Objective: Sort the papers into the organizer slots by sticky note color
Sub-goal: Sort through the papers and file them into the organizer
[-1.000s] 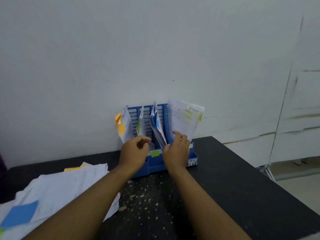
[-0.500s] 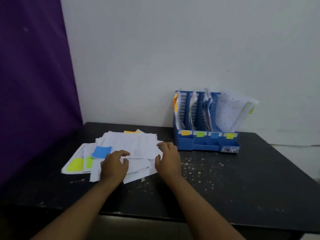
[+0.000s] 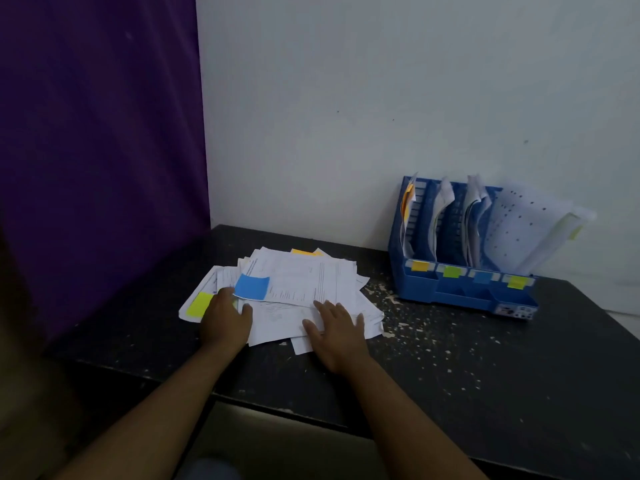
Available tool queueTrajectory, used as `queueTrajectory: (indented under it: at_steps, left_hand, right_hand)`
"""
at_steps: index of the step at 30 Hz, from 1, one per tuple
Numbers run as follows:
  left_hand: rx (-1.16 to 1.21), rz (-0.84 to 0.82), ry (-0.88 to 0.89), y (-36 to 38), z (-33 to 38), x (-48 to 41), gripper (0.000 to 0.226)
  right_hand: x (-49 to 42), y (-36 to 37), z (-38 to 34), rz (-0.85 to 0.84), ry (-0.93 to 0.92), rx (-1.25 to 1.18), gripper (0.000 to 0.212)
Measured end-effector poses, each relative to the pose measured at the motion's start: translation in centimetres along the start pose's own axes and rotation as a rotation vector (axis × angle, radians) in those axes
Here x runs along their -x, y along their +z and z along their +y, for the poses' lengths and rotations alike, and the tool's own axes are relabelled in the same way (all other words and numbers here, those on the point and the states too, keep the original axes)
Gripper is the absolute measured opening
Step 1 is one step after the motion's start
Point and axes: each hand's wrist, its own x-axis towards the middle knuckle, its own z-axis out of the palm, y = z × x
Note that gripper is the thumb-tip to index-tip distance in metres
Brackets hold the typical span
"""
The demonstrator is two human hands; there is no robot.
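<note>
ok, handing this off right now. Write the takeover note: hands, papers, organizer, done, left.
Left hand: on the left edge of the paper pile, fingers bent beside the blue sticky note; no grip can be made out.
Right hand: flat on the pile's near right part, holding nothing.
Organizer: at the wall, right of the pile; front labels run orange, green, blue, yellow, left to right.
Done: all four slots hold papers.
Left: the pile on the table; the blue-note sheet lies on top, with a yellow sticky note and an orange sticky note also showing.
</note>
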Motion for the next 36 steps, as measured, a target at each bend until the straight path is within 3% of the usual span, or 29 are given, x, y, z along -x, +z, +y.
queueTrajectory:
  at_steps: [5,9,17,27,30,36]
  left_hand:
    - [-0.216,0.015,-0.126,0.2,1.1,-2.4,0.057]
    - [-0.233,0.141,-0.12,0.9,0.1,-2.7,0.038]
    - [-0.026,0.197,-0.089,0.5,0.2,-1.8,0.022]
    - [0.247,0.33,0.098,-1.2,0.9,0.7,0.021]
    - [0.291,0.346,0.195,-1.8,1.2,1.8,0.02]
    - [0.533,0.361,0.112,-3.4,2.6,3.0,0.02]
  right_hand:
    - [0.3,0.1,0.0,0.05,0.009,-0.012,0.064]
    - [0.5,-0.1,-0.2,0.117,0.033,-0.034,0.058]
    - [0.6,-0.2,-0.1,0.303,0.029,-0.139,0.04]
    - [2.2,-0.8,-0.6,0.36,-0.066,-0.157,0.021]
    - [3.0,-1.1,-0.5,0.325,-0.057,-0.211,0.024]
    - [4.4,-2.7,0.3,0.39,0.035,-0.423,0.046]
